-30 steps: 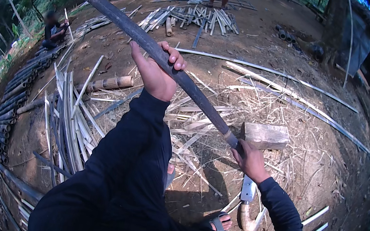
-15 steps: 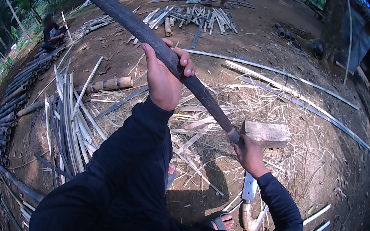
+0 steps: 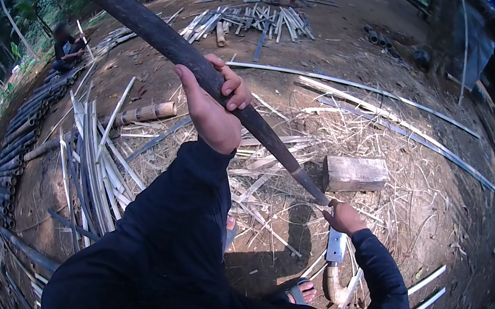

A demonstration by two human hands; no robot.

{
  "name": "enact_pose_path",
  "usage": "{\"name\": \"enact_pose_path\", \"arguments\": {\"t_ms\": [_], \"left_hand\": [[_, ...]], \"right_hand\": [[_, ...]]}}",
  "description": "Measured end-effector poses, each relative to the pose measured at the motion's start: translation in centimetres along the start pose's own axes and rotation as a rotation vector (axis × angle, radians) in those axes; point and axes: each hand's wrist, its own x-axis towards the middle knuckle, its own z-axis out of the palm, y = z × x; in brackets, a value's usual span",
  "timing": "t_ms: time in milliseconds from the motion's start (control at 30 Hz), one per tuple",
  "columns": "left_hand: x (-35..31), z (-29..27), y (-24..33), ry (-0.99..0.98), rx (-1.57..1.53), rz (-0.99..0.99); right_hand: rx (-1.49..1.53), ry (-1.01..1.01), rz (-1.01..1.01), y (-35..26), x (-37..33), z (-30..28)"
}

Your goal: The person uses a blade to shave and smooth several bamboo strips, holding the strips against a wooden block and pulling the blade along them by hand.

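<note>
The left hand (image 3: 213, 108) grips a long dark pole (image 3: 196, 68) at its middle, fingers closed around it. The right hand (image 3: 345, 217) holds the thin lower end — fingers seem closed — near a wooden block (image 3: 355, 173). Next move needs steady alignment.

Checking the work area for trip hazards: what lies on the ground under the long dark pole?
Under the dark pole lie dry straw and split bamboo strips, beside a wooden block. The left hand and sleeve hide the ground below them.
</note>
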Motion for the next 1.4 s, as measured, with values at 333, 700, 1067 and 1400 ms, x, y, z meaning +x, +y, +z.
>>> {"name": "enact_pose_path", "arguments": {"t_ms": [333, 700, 1067, 1400], "left_hand": [[2.5, 2.4, 0.3, -0.089, -0.008, -0.008], [5.2, 7.3, 5.6, -0.45, -0.142, 0.166], [2.3, 4.0, -0.2, 0.004, -0.109, 0.15], [5.0, 3.5, -1.2, -0.091, -0.098, 0.114]], "right_hand": [[0.051, -0.821, 0.344, 6.4, -9.1, 11.0], [-0.194, -0.621, 0.248, 4.3, -12.0, 14.5], [0.275, -0.204, 0.575, 4.5, -12.3, 16.4], [0.598, 0.075, 0.737, 2.7, -15.3, 4.3]]}}
